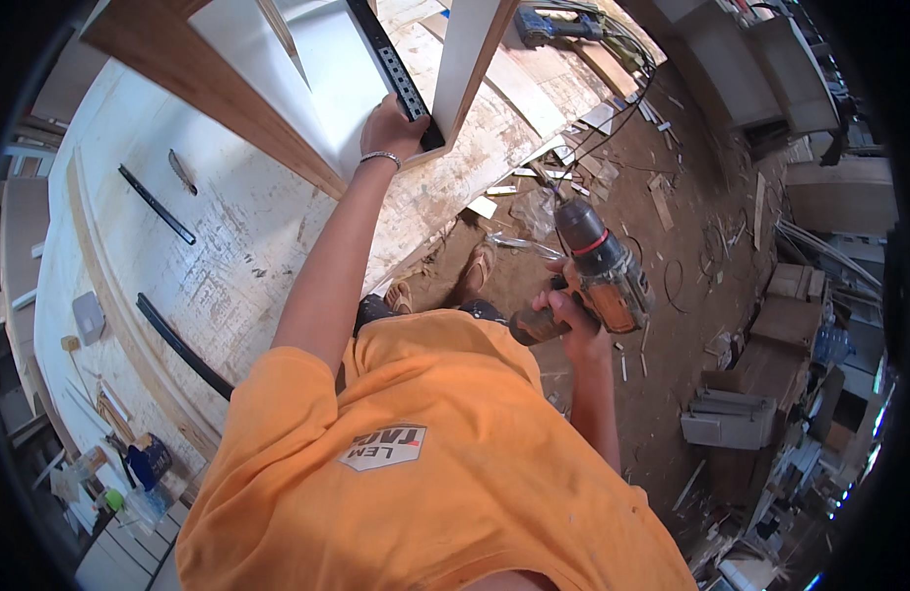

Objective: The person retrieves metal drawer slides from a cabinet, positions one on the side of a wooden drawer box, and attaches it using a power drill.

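Note:
My left hand (392, 130) has its fingers closed on a black drawer slide (400, 83), a long rail with a row of holes. The slide lies along the inside of a white cabinet frame (322, 84) with brown wooden edges, which stands on the worktable. A cordless drill (613, 288), orange and black with a red ring, is gripped in my right hand (571, 313) off the table's edge. Its bit points up and away from me, apart from the cabinet. Two more black rails rest on the table, a short one (157, 204) and a longer one (183, 347).
The worn white worktable (268, 231) has a long wooden strip (115, 286) on its left side. A blue power tool (558, 27) with a cable lies at the far right of the table. Offcuts (662, 202) litter the dirt floor; stacked boards and boxes (785, 320) stand right.

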### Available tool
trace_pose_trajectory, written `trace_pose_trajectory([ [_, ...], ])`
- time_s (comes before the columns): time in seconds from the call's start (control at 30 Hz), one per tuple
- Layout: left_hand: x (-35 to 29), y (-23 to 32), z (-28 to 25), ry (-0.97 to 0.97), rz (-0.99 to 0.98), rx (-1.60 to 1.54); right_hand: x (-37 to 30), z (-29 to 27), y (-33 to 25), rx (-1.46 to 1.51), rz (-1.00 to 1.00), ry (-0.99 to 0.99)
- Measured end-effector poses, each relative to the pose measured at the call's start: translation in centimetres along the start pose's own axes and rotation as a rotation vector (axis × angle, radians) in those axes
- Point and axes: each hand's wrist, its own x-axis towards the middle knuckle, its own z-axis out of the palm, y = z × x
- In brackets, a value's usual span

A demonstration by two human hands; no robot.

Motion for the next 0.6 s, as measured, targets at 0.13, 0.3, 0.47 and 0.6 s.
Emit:
trace_pose_trajectory([
  [0.13, 0.9, -0.8, 0.9, 0.013, -0.006, 0.039, 1.8, -1.6, -1.6, -0.014, -0.003, -0.055],
  [0.3, 0.8, -1.9, 1.9, 0.062, -0.004, 0.020, 3.6, -2.5, -1.5, 0.018, 0.070, -0.086],
  [0.47, 0.9, -1.9, 2.2, 0.090, 0.019, 0.010, 4.9, -2.2, -2.0, 0.013, 0.125, -0.179],
  [0.6, 0.8, -2.3, 2.7, 0.135, 0.003, -0.030, 5.3, -2.2, -1.5, -0.025, 0.121, -0.213],
])
